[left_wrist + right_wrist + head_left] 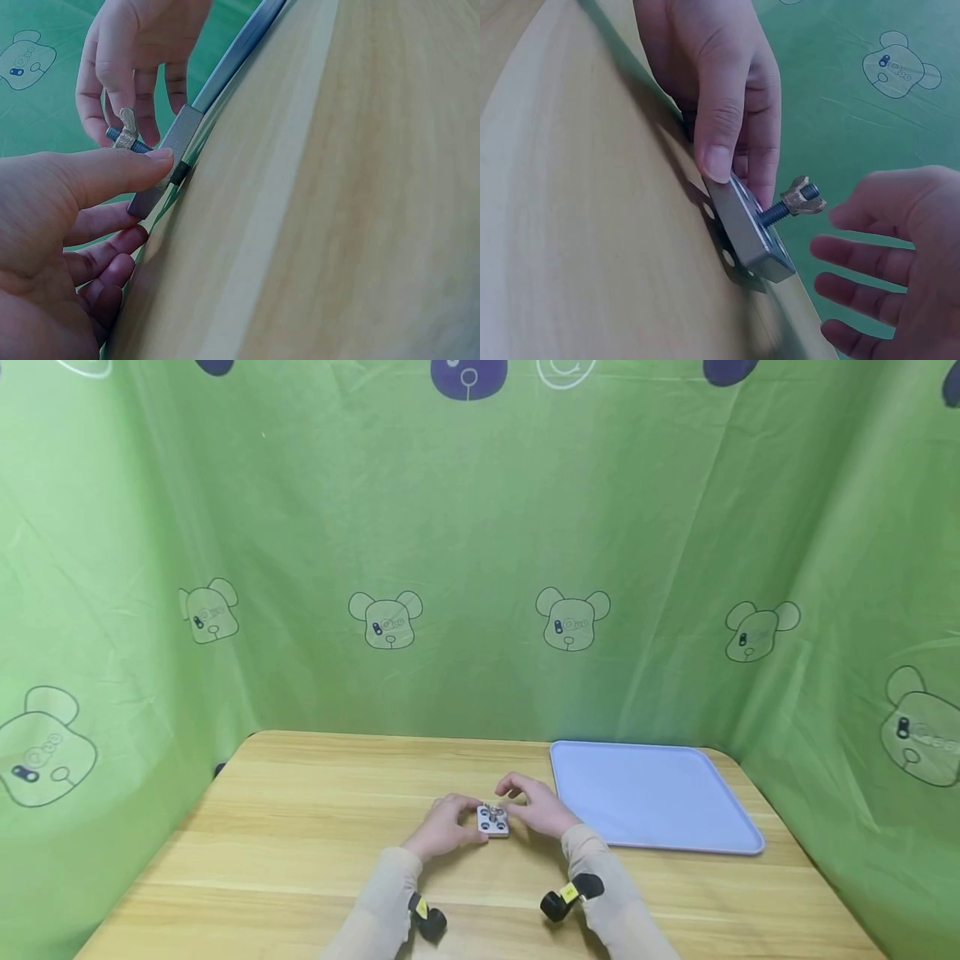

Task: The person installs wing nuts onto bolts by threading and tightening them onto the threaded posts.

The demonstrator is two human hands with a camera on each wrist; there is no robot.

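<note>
From where I stand, I see a small metal block (pixel 739 229) near the middle of the table (pixel 337 827), to the left of the blue tray (pixel 652 793). A bolt (pixel 775 215) stands up from the middle of the block, and a wing nut (pixel 802 196) sits close to its upper end, with bare thread between the nut and the block. Whether the block rests on the table or is slightly lifted, I cannot tell surely.

The step in hand seems to be the turning of this nut. To do it well, I think one should keep the block level and steady, take the two wings evenly between thumb and finger, and turn in short strokes, without pushing the bolt sideways. Near the end of the thread a light touch is better, because the nut could come off and fall.

The left hand (pixel 446 828) pinches the block from its left side, the thumb on the near edge and fingers on the far one. The right hand (pixel 542 808) is loosely spread beside the nut, gripping nothing; its thumb is just apart from the wings.
</note>
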